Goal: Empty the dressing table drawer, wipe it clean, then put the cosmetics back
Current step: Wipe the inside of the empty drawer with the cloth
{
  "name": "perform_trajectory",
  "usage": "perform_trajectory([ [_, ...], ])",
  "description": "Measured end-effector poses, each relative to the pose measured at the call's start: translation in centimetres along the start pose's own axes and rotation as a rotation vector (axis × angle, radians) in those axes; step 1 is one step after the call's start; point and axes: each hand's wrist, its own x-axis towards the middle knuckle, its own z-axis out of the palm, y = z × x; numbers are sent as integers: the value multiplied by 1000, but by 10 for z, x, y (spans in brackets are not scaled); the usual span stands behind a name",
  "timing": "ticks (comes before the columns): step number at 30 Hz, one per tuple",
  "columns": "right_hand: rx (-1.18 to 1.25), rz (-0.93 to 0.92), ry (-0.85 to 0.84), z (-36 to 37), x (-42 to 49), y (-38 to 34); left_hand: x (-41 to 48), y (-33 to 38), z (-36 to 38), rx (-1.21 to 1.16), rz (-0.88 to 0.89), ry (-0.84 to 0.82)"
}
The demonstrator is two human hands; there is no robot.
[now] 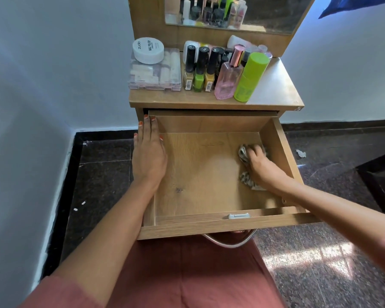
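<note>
Head camera, close, facing down-forward over drawer (198, 174); edges seemingly warped.

The right hand (257, 158) covers most of the cloth (248, 180); the top edge crops the mirror (265, 16).

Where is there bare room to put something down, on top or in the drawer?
The table top is bare right of the green bottle, up to its edge. The drawer floor is bare between the left hand on its left wall and the right hand gripping the cloth. Crowded: the top's left and middle, clear box to pink bottle.
</note>
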Motion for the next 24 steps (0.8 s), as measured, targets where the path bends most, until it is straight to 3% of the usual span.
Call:
perform_trajectory([
  [10, 125, 68, 138, 7, 41, -6, 1, 2, -1, 11, -15, -8],
  [14, 150, 48, 105, 15, 42, -43, 0, 3, -1, 17, -10, 1],
  [20, 117, -225, -5, 30, 29, -134, 1, 2, -1, 24, -5, 4],
  [24, 55, -480, -88, 35, 15, -144, 2, 1, 0, 27, -13, 11],
])
